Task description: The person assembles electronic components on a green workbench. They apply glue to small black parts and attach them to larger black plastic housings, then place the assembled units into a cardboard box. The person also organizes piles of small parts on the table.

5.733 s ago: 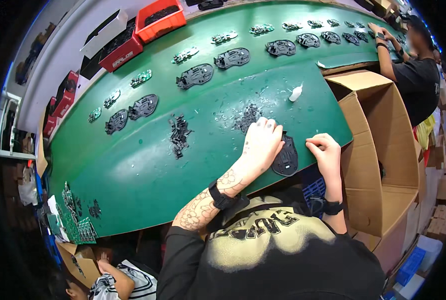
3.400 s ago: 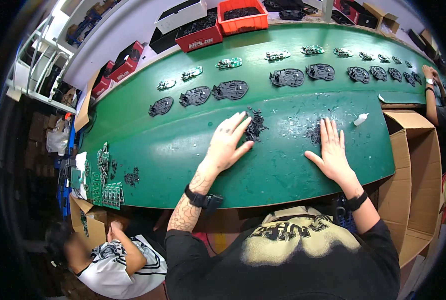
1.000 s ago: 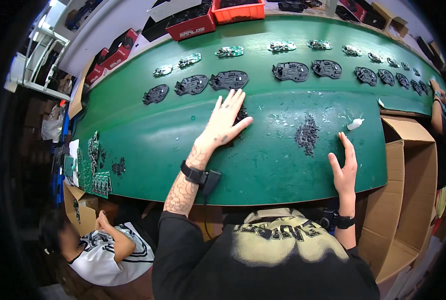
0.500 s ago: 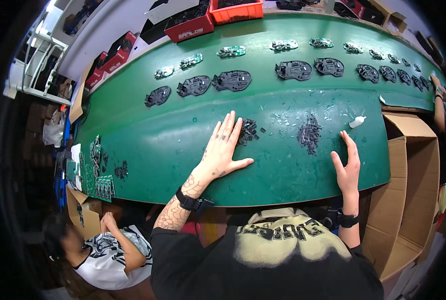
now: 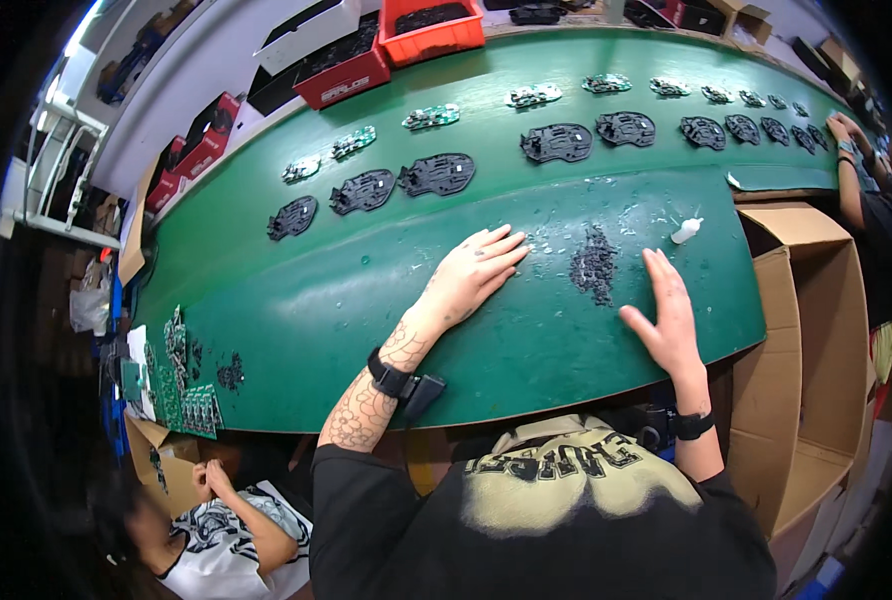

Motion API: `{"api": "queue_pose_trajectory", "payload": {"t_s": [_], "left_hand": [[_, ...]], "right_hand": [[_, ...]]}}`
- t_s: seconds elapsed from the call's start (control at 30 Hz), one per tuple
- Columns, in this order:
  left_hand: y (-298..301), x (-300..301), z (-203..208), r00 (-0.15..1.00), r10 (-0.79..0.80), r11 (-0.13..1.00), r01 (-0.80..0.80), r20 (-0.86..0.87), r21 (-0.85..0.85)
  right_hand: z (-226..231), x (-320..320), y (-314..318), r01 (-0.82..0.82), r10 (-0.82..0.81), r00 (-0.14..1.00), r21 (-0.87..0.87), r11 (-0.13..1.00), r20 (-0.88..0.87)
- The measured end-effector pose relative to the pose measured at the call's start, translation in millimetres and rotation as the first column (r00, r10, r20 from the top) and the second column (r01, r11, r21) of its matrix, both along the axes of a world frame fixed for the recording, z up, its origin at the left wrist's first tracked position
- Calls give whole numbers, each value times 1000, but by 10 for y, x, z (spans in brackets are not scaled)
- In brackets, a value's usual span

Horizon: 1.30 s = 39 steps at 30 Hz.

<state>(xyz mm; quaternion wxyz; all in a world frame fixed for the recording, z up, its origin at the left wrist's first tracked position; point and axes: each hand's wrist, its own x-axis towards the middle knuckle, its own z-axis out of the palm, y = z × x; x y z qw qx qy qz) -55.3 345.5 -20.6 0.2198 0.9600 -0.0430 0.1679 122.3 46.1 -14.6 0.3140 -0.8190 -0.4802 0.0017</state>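
Note:
My left hand [image 5: 474, 275] lies flat on the green table mat [image 5: 366, 330], fingers stretched toward the right and held fairly close together. The small black pieces seen beside it earlier no longer show; whether they are under the palm, I cannot tell. To its right is a loose pile of tiny black parts [image 5: 593, 265]. On the other side of that pile my right hand [image 5: 669, 315] is open, thumb apart from the fingers, with nothing in it. A small white nozzle bottle [image 5: 686, 231] lies just beyond my right fingertips.
Black moulded shells [image 5: 437, 175] and green circuit boards [image 5: 432, 117] form two rows farther back. An orange bin [image 5: 431, 40] and a red box [image 5: 344, 82] stand behind. More boards [image 5: 202, 410] lie left. A cardboard box [image 5: 801, 370] stands right; co-workers sit left [image 5: 231, 530] and far right [image 5: 871, 205].
My left hand has turned and slid right toward the pile, and the small black pieces beside it have gone from sight. My view has shifted, and my right hand stays open near the pile.

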Motion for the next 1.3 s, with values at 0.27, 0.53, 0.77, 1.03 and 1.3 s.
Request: {"api": "queue_pose_trajectory", "payload": {"t_s": [0.27, 0.53, 0.77, 1.03, 1.3], "left_hand": [[1, -93, 18, 988, 108, 993, -112, 113, 33], [38, -177, 115, 947, 277, 952, -248, 161, -178], [122, -266, 73, 926, 292, 954, -264, 238, -141], [-950, -229, 58, 989, 111, 985, -97, -98, 140], [-902, 309, -66, 942, 266, 955, -229, -204, 190]], "right_hand": [[-52, -8, 516, -84, 113, 979, -169, 982, 168], [-9, 104, 1019, -477, 484, 854, -84, 875, 189], [-61, 162, 850, -446, 482, 852, 198, 873, -203], [44, 131, 366, -188, 232, 967, -323, 927, 103], [-78, 28, 529, -97, 219, 939, -408, 908, 263]]}}
